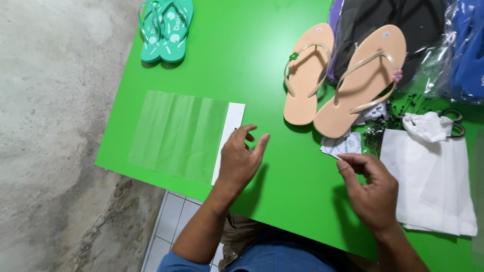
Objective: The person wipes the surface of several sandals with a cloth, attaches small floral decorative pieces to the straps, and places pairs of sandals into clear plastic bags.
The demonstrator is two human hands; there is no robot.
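Observation:
My left hand (241,158) hovers over the green table (262,65), fingers apart, its fingertips at the white edge of a flat clear plastic bag (179,133) lying to its left. My right hand (372,189) is lower right, fingers curled with thumb and forefinger pinched close beside some round printed paper tags (343,145); whether it holds anything I cannot tell. A pair of beige flip-flops (348,75) with small flower charms lies just beyond both hands.
A teal pair of flip-flops (166,29) sits at the far left corner. Bagged black (398,20) and blue footwear (466,50) lies at the far right. White bags (433,176), scissors (456,123) and small black fasteners (403,106) lie right. The table edge drops to concrete floor on the left.

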